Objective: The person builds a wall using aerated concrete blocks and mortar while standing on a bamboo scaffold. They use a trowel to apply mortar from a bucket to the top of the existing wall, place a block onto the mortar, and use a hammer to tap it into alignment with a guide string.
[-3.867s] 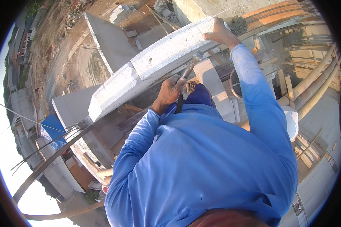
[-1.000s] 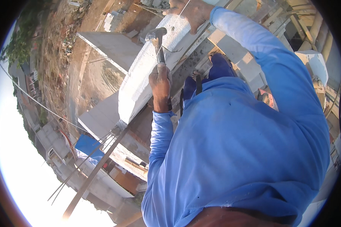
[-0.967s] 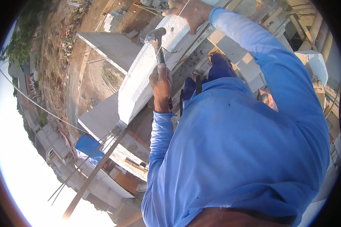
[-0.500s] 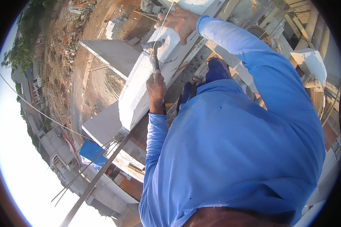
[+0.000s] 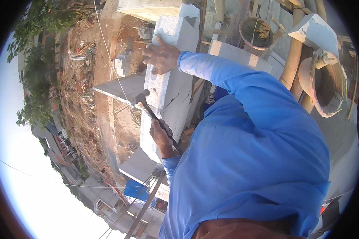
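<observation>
Hammer in left hand; right hand spread on block

Left hand: fingers wrapped around the hammer's handle, closed on it. Hammer slants, head up and to the left, handle end down near the shirt. Head lies at the left edge of the block, just above the joint with the end block; contact between head and block cannot be told.

Right hand: fingers wide, palm down on the block's white top face, well above the hammer. Nothing gripped in it.

Block and end block: white, in line, ends meeting at a narrow joint. Grey patch on the block's far end; dark marks on its side face.

Surroundings: string runs down from the top edge, left of the block. At right, a round bucket with grey contents; farther right, a tilted bucket beside poles. Blue tarp below, beyond the end block.
</observation>
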